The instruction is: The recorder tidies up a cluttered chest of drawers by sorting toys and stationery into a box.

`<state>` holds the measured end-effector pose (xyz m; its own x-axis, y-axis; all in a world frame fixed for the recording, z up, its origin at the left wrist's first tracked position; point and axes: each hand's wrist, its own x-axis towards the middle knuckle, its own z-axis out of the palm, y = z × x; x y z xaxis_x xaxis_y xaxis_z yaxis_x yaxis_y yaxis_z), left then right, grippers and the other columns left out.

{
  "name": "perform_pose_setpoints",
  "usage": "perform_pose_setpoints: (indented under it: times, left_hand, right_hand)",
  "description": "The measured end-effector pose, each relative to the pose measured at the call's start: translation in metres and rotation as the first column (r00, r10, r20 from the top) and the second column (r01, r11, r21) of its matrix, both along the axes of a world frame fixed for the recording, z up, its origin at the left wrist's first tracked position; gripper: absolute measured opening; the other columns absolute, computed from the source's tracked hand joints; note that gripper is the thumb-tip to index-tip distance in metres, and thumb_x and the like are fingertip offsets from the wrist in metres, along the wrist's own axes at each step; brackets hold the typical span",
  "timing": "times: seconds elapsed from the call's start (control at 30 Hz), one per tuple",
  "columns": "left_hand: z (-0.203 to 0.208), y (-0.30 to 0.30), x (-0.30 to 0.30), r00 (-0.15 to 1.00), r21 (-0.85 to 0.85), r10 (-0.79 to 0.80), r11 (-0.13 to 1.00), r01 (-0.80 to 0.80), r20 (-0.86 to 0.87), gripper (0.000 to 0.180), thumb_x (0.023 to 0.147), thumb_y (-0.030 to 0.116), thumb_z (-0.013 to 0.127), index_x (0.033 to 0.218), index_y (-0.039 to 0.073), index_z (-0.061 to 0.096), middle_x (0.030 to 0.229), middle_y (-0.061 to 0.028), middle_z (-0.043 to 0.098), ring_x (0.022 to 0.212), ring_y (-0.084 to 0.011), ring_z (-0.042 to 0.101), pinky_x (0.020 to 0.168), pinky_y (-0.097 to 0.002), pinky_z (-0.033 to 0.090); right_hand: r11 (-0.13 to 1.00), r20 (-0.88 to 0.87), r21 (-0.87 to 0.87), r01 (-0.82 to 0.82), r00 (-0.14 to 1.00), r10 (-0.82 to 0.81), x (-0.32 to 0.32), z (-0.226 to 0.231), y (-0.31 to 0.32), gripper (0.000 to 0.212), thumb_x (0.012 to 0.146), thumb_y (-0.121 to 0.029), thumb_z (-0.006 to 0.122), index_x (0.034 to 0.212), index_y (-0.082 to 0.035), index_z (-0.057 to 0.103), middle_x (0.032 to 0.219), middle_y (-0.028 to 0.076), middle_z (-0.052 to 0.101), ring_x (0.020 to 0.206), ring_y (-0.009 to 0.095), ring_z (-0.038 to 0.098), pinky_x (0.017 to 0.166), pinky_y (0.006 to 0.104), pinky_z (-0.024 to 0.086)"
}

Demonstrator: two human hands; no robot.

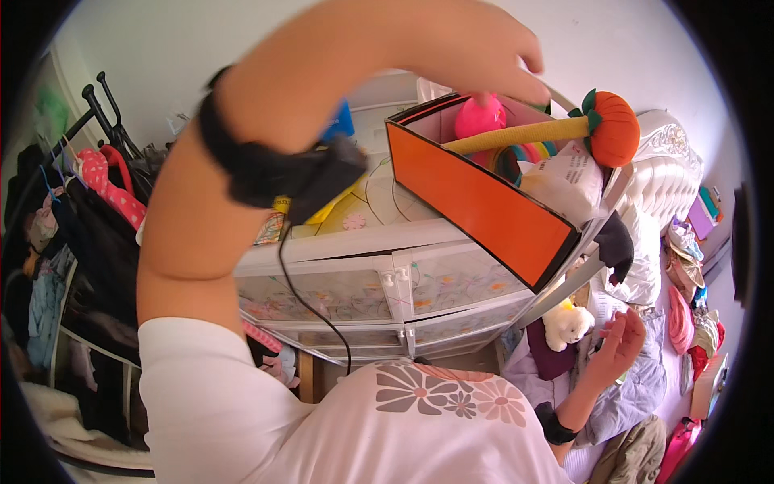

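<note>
My left arm arches across the top of the view, and my left hand [492, 64] is over an orange box [484, 206] with black edges. Its fingers are apart and slightly blurred, with one fingertip at the top of a bright pink ball [480, 118]. A stuffed orange pumpkin-like toy [617, 129] on a long yellow stem lies across the box. Beside it are a rainbow-coloured ring [528, 153] and a white printed package [568, 181]. Low on the right, my right hand [619, 347] is loosely bent and holds nothing visible, close to a white plush animal [568, 324].
The box rests on a white cabinet [322, 282] with floral door panels. A yellow packet [326, 208] lies left of it, partly behind my arm strap. Hanging clothes [101, 234] crowd the left side. To the right is a bed with a tufted headboard [669, 181] and heaped clothes [629, 403].
</note>
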<state>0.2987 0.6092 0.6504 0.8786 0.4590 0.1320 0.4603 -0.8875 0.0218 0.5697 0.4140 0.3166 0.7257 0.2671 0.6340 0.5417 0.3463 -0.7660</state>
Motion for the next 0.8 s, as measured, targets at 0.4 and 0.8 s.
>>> perform_pose_setpoints:
  times: [0.4, 0.8]
  left_hand:
    - [-0.082, 0.075, -0.184, 0.884, -0.098, 0.314, 0.925, -0.366, -0.346, 0.076, 0.072, 0.021, 0.077, 0.139, 0.008, 0.043, 0.132, -0.0164, 0.051, 0.121, -0.0272, 0.050, 0.099, -0.0361, 0.043]
    - [-0.107, 0.079, -0.169, 0.894, 0.176, 0.323, 0.944, -0.280, -0.311, 0.071, 0.058, 0.010, 0.079, 0.123, 0.011, 0.051, 0.121, -0.0112, 0.056, 0.112, -0.0312, 0.054, 0.092, -0.0390, 0.046]
  right_hand:
    - [0.957, 0.072, -0.078, 0.278, 0.959, -0.273, 0.059, 0.001, -0.020, 0.026, 0.097, -0.017, 0.056, 0.117, -0.002, 0.061, 0.090, 0.003, 0.064, 0.075, 0.007, 0.057, 0.064, 0.0205, 0.047]
    - [0.985, 0.034, -0.060, 0.160, 0.987, -0.158, 0.048, -0.010, 0.006, 0.026, 0.098, -0.020, 0.054, 0.117, -0.002, 0.059, 0.101, 0.006, 0.067, 0.077, 0.008, 0.059, 0.067, 0.0218, 0.048]
